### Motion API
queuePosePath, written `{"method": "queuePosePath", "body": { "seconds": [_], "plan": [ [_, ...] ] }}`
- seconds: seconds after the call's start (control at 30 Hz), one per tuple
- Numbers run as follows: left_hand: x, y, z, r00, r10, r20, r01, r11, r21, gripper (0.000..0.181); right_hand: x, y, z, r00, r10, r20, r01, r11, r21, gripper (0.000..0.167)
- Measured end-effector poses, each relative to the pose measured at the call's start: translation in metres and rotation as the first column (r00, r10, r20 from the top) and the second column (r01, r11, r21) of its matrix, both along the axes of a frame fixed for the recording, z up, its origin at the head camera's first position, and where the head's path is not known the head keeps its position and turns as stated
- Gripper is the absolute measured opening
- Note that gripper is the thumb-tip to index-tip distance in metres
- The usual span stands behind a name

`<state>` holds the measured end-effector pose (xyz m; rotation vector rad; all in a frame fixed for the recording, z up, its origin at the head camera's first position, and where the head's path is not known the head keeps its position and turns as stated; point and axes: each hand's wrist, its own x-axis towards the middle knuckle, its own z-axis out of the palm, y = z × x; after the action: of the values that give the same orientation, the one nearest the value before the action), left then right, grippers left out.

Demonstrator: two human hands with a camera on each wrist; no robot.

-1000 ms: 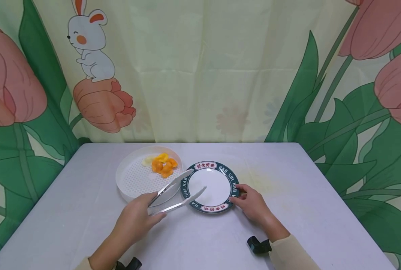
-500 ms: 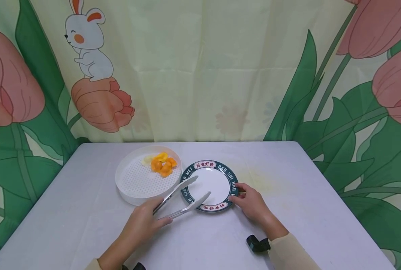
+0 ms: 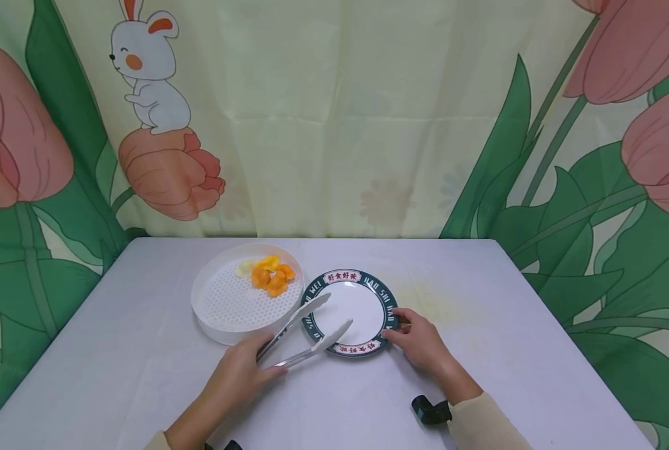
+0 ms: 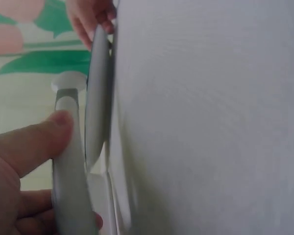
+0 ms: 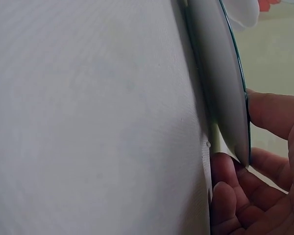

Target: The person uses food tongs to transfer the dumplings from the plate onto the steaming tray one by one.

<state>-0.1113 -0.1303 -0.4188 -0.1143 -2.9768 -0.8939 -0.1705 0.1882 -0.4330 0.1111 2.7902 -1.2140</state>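
Observation:
My left hand (image 3: 239,369) holds metal tongs (image 3: 314,304) with white tips, their two arms spread apart. The tips hang over the left and front part of a round plate (image 3: 362,306), white with a dark green lettered rim; nothing is between them. In the left wrist view the thumb (image 4: 41,139) presses along one arm of the tongs. My right hand (image 3: 421,340) grips the plate's right rim, with the thumb (image 5: 272,112) on top and fingers curled beneath. The plate's underside (image 5: 220,73) shows in the right wrist view.
Left of the plate stands a round white dish (image 3: 222,306) with a dimpled bottom. It holds several orange and yellow pieces (image 3: 276,281) and a pale one (image 3: 245,269). A white cloth (image 3: 497,350) covers the table; a printed curtain (image 3: 334,125) hangs behind.
My left hand has shifted a little right and toward the front with the tongs, then stayed still over the last half second. The right hand and plate have kept their place.

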Motion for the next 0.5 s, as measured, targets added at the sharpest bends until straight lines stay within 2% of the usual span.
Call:
{"method": "queuePosePath", "body": {
  "seconds": [0.27, 0.5],
  "plan": [
    [0.0023, -0.0009, -0.0011, 1.0, -0.008, 0.005, 0.008, 1.0, -0.021, 0.063, 0.0011, -0.0007, 0.0015, 1.0, 0.006, 0.007, -0.006, 1.0, 0.009, 0.06],
    [0.0007, -0.0003, 0.004, 0.999, -0.008, 0.038, 0.01, 0.999, -0.054, 0.065, 0.0004, -0.0001, 0.0057, 1.0, 0.023, -0.005, -0.023, 0.999, 0.026, 0.059]
  ]
}}
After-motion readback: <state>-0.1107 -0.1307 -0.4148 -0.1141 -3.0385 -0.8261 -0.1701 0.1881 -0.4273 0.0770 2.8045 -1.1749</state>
